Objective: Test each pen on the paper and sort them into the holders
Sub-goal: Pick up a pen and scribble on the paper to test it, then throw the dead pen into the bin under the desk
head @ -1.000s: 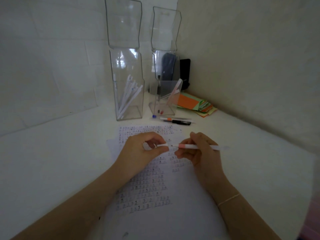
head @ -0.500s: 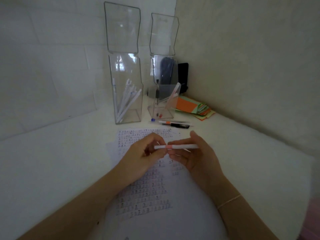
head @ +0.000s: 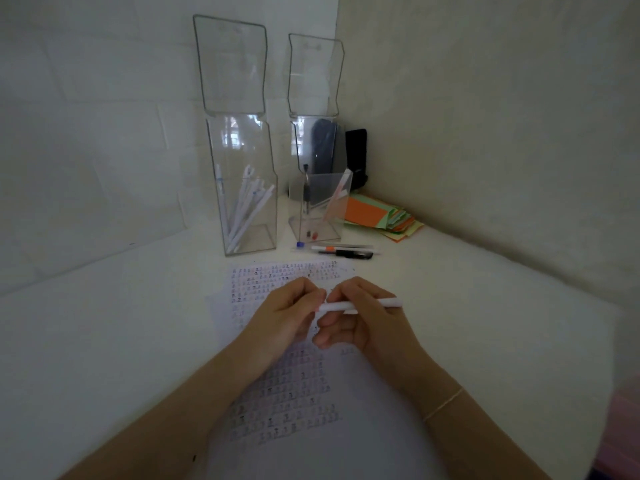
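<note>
while your hands sit together over the paper (head: 298, 386), your right hand (head: 367, 320) has its fingers curled round a white pen (head: 360, 305), which lies roughly level with its far end poking out past your knuckles to the right. your left hand (head: 284, 317) is curled too, its fingertips pinching the near end of that same pen, so both hands have hold of it just above the sheet. the paper is covered in rows of small scribbled marks and lies flat on the white table (head: 104, 341).

behind the sheet stand two clear holders. the tall left holder (head: 242, 188) has a bunch of white pens (head: 247, 209) leaning inside it. the shorter right holder (head: 317, 209) holds a dark pen (head: 306, 192) standing upright and a pinkish pen (head: 337, 195) leaning to the right. just in front of that holder, three loose pens (head: 341, 250) lie side by side on the table, one with a blue cap end, one with an orange band, one black.

off to the right, near the wall, there's a stack of orange and green paper slips (head: 381, 216), and a dark object (head: 356, 154) stands in the corner behind the holders. a thin bracelet (head: 445, 403) sits on your right wrist.
</note>
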